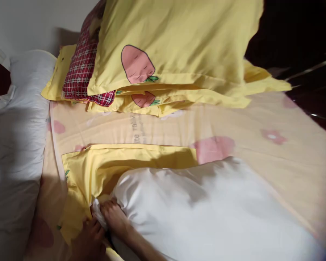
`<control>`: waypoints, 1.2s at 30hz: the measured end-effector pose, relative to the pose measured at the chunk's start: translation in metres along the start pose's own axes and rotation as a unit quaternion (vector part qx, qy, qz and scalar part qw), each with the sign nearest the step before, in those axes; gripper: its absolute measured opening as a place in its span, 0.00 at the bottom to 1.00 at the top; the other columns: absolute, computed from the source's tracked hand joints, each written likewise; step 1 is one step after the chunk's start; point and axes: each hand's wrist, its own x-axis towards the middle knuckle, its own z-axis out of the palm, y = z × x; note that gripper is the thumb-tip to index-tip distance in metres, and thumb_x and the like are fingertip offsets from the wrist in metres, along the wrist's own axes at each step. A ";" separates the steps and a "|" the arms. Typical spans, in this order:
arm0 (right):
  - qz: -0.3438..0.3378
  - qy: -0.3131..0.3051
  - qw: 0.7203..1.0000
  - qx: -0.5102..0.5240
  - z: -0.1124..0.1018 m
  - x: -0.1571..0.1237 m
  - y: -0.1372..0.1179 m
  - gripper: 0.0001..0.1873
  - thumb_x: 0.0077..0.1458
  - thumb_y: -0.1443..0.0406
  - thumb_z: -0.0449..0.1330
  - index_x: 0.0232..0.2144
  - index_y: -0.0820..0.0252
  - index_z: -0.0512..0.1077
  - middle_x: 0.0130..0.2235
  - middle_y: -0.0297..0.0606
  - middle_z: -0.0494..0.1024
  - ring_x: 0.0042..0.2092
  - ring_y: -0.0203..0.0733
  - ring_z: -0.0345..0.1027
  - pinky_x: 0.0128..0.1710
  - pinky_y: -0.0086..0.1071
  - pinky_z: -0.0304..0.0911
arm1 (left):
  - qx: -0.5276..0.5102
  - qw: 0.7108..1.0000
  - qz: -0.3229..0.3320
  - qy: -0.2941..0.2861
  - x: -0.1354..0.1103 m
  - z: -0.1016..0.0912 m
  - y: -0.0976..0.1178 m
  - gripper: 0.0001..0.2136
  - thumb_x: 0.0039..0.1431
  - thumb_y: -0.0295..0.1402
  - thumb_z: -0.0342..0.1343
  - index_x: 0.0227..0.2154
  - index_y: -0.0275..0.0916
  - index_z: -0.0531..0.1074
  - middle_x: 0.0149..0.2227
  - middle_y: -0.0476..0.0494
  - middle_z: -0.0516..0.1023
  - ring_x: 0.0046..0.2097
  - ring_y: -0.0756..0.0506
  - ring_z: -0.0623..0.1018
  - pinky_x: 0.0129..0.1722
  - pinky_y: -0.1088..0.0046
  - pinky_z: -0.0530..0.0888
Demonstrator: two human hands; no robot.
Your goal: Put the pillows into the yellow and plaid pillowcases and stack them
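Note:
A yellow pillowcase (149, 154) lies spread on the bed, with a white pillow (206, 214) partly over its near side and one end at the case's opening. My right hand (114, 215) is closed around the gathered corner of the white pillow. Just left of it, my left hand (89, 235) is closed at the edge of the yellow pillowcase, close to the bunched white corner. Shadow covers part of the left fingers, so their exact hold is hard to see.
Peach bedsheet (250, 123) with pink prints covers the bed. Behind stand yellow carrot-print pillows (184, 43) and a red plaid cushion (80, 72). Another white pillow (16, 152) runs along the left. A dark glossy surface (301, 43) borders the far right.

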 end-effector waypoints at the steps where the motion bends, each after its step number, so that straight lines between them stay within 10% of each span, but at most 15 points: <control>1: -0.011 -0.018 1.000 -0.016 0.000 0.006 -0.003 0.15 0.56 0.73 0.52 0.41 0.65 0.76 0.39 0.49 0.80 0.43 0.50 0.73 0.53 0.44 0.61 | 0.011 1.000 0.009 0.022 -0.001 0.003 0.002 0.14 0.44 0.25 0.55 0.36 0.43 0.71 0.39 0.45 0.78 0.48 0.40 0.72 0.53 0.58 0.57; 11: 0.017 0.061 0.998 0.013 -0.026 0.032 0.002 0.15 0.53 0.72 0.56 0.42 0.67 0.77 0.43 0.52 0.79 0.49 0.53 0.71 0.54 0.43 0.61 | -0.010 0.989 -0.038 0.142 0.005 -0.007 0.016 0.10 0.51 0.21 0.47 0.28 0.42 0.69 0.33 0.45 0.72 0.43 0.44 0.71 0.51 0.61 0.60; 18: -0.028 0.101 0.994 0.031 -0.006 0.025 -0.020 0.25 0.54 0.75 0.55 0.53 0.57 0.74 0.50 0.45 0.79 0.53 0.51 0.69 0.60 0.46 0.60 | -0.032 0.981 0.012 0.191 -0.005 0.026 0.026 0.09 0.51 0.23 0.46 0.25 0.42 0.69 0.30 0.45 0.72 0.39 0.44 0.71 0.47 0.63 0.64; 25: -0.146 0.132 0.980 0.009 -0.089 -0.068 0.039 0.28 0.60 0.61 0.57 0.63 0.57 0.64 0.62 0.48 0.68 0.65 0.51 0.57 0.63 0.47 0.52 | -0.042 0.990 -0.056 0.125 -0.009 0.020 0.021 0.09 0.50 0.22 0.49 0.26 0.42 0.72 0.34 0.45 0.74 0.40 0.44 0.72 0.49 0.60 0.64; 29: -0.005 0.177 0.983 -0.039 -0.123 -0.070 0.093 0.46 0.54 0.47 0.61 0.68 0.57 0.52 0.66 0.55 0.61 0.67 0.61 0.50 0.62 0.58 0.46 | -0.044 0.993 -0.066 0.085 -0.001 0.017 0.025 0.13 0.46 0.22 0.53 0.33 0.44 0.75 0.41 0.44 0.77 0.48 0.41 0.72 0.51 0.60 0.63; 36: -0.023 0.050 0.998 0.043 -0.076 -0.049 0.068 0.39 0.53 0.55 0.62 0.64 0.63 0.62 0.53 0.53 0.76 0.53 0.56 0.69 0.53 0.44 0.59 | -0.006 0.990 -0.052 0.128 0.018 0.004 0.029 0.16 0.52 0.19 0.54 0.38 0.47 0.76 0.40 0.48 0.78 0.47 0.43 0.72 0.51 0.63 0.60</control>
